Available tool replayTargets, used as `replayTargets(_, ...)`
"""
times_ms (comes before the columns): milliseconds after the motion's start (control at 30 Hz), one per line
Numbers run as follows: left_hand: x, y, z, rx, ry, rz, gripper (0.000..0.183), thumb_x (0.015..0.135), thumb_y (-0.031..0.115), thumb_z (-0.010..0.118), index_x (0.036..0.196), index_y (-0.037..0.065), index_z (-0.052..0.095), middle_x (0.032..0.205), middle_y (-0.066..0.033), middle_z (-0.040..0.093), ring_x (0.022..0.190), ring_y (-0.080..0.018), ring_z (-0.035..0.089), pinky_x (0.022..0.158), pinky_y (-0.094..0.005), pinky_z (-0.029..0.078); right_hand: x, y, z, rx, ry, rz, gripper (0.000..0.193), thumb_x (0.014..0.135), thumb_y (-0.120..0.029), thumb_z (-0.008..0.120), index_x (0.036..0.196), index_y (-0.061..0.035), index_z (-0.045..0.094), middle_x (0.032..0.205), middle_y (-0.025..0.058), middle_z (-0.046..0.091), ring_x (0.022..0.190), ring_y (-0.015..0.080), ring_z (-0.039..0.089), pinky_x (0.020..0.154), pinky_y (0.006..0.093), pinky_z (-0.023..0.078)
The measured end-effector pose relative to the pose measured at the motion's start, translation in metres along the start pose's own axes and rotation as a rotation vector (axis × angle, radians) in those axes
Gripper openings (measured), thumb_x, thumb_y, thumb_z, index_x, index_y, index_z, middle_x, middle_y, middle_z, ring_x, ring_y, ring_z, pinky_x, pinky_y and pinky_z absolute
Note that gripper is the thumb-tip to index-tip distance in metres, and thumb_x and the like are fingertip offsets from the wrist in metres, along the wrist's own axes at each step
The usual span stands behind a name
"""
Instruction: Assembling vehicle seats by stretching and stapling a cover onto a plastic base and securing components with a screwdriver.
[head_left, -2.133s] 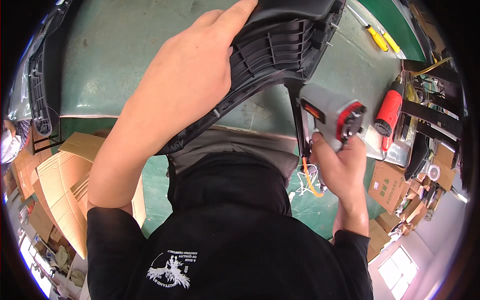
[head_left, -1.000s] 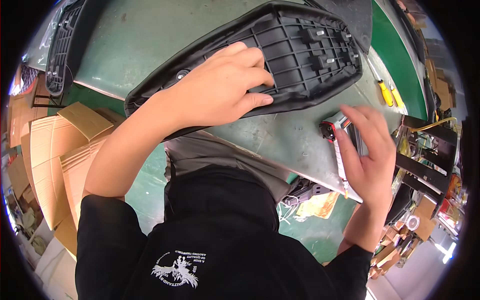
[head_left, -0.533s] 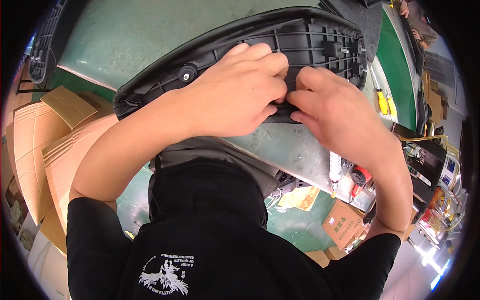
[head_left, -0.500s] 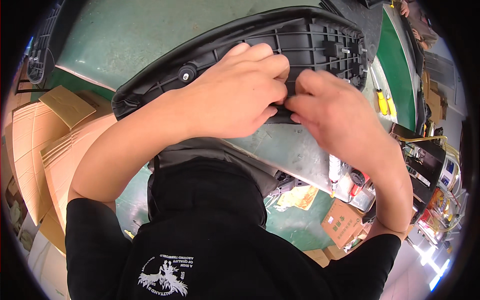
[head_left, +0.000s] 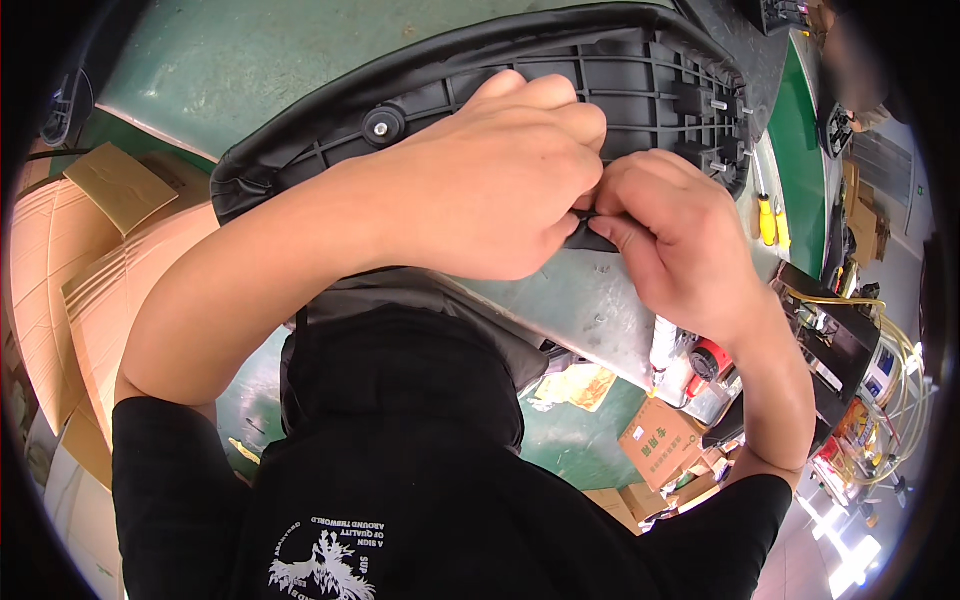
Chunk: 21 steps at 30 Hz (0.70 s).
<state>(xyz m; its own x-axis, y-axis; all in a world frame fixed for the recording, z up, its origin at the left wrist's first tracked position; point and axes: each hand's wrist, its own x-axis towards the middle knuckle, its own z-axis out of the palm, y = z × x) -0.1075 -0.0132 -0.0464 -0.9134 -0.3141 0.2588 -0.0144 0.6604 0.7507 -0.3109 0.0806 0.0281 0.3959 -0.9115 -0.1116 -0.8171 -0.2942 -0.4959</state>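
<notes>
A black motorcycle-type seat (head_left: 625, 80) lies underside up across the bench, its ribbed plastic base showing. Black cover material (head_left: 600, 235) folds round its rim. Over the near edge, my left hand (head_left: 515, 180) has its fingers curled and closed on the cover. Right beside it, my right hand (head_left: 680, 230) pinches the same near edge between thumb and bent fingers. The fingertips of both hands nearly meet, and the fold between them is partly hidden. A round rubber foot with a bolt (head_left: 381, 128) sits left of my hands; metal studs (head_left: 718, 104) stick up at the right end.
The green bench (head_left: 240, 85) spreads behind the seat. To the right lie yellow-handled screwdrivers (head_left: 767, 222); nearer are a white tube (head_left: 662, 345) and a red tool (head_left: 708, 362). Cardboard sheets (head_left: 95, 240) stand at the left, and a carton (head_left: 662, 442) sits below. Another person (head_left: 855, 65) is far right.
My right hand's fingers have drawn together into a pinch close by my left hand. Both hands stay at the seat's near edge. The whole view has shifted slightly.
</notes>
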Motion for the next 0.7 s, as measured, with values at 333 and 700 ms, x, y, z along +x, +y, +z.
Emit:
replayTargets(333,0.014,0.004,0.019,0.198,0.034,-0.014,0.012,0.084,0.016,0.081,0.086,0.006,0.075,0.099,-0.0032,0.060,0.102,-0.0246,0.056,0.090,-0.0393,0.041,-0.013,0.014,0.035,-0.127,0.280,-0.006,0.015,0.076,0.008,0.071,0.085,-0.0023,0.065,0.089,0.0116,0.065,0.081,0.0345,0.066,0.068,0.0433,0.055)
replayTargets(700,0.020,0.006,0.073,0.645,0.213,0.135,0.013,0.079,0.014,0.067,0.089,0.006,0.069,0.105,-0.0062,0.060,0.095,-0.0229,0.058,0.083,-0.0361,0.047,-0.044,0.049,0.078,-0.262,0.559,-0.046,0.023,0.072,0.001,0.070,0.095,-0.0034,0.070,0.104,0.0086,0.069,0.088,0.0281,0.071,0.073,0.0374,0.061)
